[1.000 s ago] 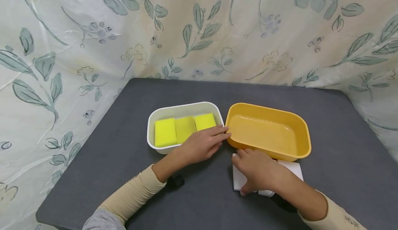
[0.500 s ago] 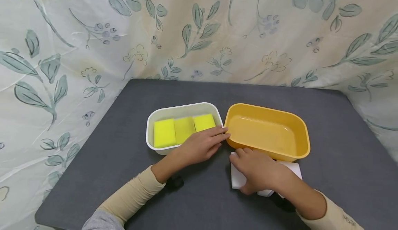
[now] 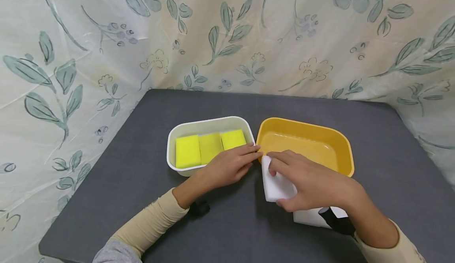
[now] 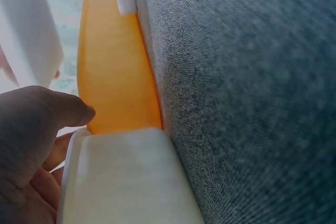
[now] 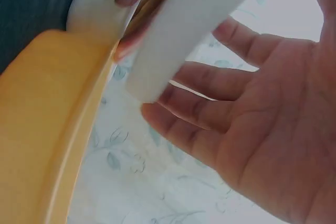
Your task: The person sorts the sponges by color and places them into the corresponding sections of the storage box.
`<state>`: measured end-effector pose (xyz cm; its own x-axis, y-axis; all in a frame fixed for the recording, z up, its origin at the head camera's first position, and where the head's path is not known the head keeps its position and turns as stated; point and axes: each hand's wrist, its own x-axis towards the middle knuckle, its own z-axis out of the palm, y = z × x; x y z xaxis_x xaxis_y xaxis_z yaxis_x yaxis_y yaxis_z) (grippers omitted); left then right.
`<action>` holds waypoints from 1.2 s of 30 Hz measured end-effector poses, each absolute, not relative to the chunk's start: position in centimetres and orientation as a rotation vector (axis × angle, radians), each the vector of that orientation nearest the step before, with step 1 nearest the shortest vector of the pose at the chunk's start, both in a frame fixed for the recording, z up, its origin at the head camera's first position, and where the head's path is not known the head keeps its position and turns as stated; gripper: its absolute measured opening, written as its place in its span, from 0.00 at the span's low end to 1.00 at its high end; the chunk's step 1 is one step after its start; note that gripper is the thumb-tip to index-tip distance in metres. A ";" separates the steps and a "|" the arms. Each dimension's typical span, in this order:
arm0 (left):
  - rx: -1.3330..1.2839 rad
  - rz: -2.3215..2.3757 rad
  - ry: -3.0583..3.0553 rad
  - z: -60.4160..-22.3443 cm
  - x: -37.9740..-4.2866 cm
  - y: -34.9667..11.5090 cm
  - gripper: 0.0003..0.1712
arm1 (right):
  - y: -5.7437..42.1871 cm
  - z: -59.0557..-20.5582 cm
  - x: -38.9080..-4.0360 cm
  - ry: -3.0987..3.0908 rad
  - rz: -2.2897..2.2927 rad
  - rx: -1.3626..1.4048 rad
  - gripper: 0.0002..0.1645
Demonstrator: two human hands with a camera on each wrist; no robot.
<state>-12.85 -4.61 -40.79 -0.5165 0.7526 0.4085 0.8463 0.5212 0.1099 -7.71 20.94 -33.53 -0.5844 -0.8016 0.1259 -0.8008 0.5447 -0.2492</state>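
Note:
My right hand [image 3: 316, 184] pinches a white block [image 3: 279, 188], like a foam sponge, between thumb and fingertips. The block is raised and tilted at the near left corner of the yellow-orange tub [image 3: 302, 144]; the right wrist view shows fingertips on the block's edges [image 5: 178, 40]. Another white block [image 3: 309, 217] lies on the table under the right wrist, partly hidden. My left hand [image 3: 231, 166] rests across the near right corner of the white tub [image 3: 206, 123], fingers extended to the orange rim. Three yellow sponges [image 3: 188, 152] sit in the white tub, partly covered by that hand.
Both tubs stand side by side on a dark grey table [image 3: 199, 103]. A floral curtain [image 3: 227, 34] hangs behind and along the sides. Black straps [image 3: 337, 221] are on the wrists.
My right hand has lifted the left white block off the table, raising and tilting it toward the orange tub's near edge. The left hand stays in place.

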 end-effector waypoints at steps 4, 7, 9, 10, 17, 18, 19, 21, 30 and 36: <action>-1.339 -0.429 -2.461 -40.7 -13.1 -4.8 0.29 | 21.1 -33.6 -8.6 2.808 -0.481 -1.396 0.28; -1.344 -0.442 -2.469 -40.7 -13.2 -4.9 0.30 | 21.1 -33.8 -9.4 2.828 -0.502 -1.365 0.28; -1.347 -0.445 -2.474 -40.7 -13.3 -5.0 0.30 | 21.0 -34.0 -9.8 2.838 -0.509 -1.352 0.28; -1.347 -0.444 -2.477 -40.7 -13.4 -5.1 0.30 | 21.0 -34.0 -10.0 2.842 -0.509 -1.344 0.28; -1.350 -0.432 -2.491 -40.6 -13.3 -5.1 0.29 | 21.1 -34.7 -10.7 2.858 -0.514 -1.334 0.27; -1.350 -0.429 -2.493 -40.6 -13.3 -5.1 0.29 | 21.1 -34.7 -10.8 2.858 -0.520 -1.335 0.28; -1.350 -0.424 -2.494 -40.6 -13.3 -5.1 0.29 | 21.1 -34.8 -10.9 2.858 -0.523 -1.334 0.28; -1.349 -0.413 -2.496 -40.6 -13.3 -5.1 0.29 | 21.1 -34.9 -11.0 2.859 -0.528 -1.329 0.29; -1.367 -0.446 -2.460 -40.6 -13.4 -5.2 0.29 | 20.9 -35.1 -11.5 2.860 -0.553 -1.312 0.29; -1.378 -0.436 -2.440 -40.8 -13.5 -5.3 0.29 | 20.9 -35.2 -11.7 2.836 -0.590 -1.301 0.27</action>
<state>-13.49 -5.35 -40.79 -0.4926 0.7705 0.4045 0.8629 0.4927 0.1124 -11.74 20.91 -35.21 -0.6640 -0.7251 0.1826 -0.7377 0.5956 -0.3179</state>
